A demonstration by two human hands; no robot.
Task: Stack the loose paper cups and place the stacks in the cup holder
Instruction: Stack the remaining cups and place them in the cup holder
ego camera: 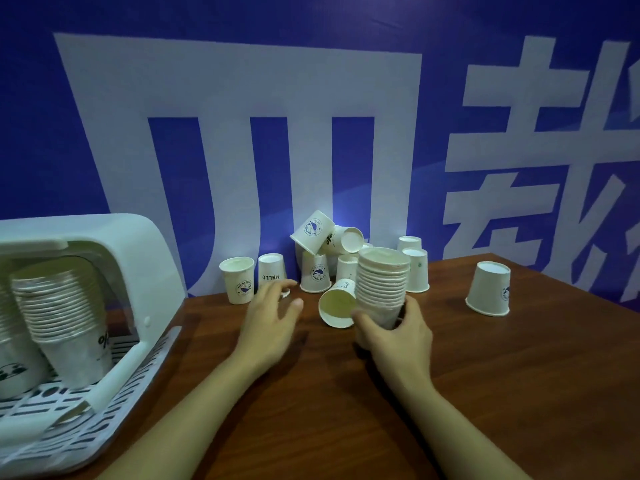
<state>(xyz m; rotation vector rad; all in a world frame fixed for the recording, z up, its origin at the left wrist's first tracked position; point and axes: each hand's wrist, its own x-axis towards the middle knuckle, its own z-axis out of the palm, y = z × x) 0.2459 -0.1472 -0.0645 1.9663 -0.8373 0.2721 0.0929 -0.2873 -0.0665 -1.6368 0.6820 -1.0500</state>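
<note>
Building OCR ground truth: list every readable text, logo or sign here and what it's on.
"HELLO", printed upside down: inverted cup beyond the left hand.
Large white characters, cropped, not readable whole: blue wall banner.
Round blue logos with ring text, too small: piled cup, upright cup.
Dark print, partly hidden: stack in cup holder.

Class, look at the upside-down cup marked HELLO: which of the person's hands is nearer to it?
Left. The left hand reaches just below the HELLO cup; the right hand holds a stack off to its right.

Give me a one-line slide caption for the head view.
Right hand grips a cup stack; left hand reaches toward loose cups.
</note>
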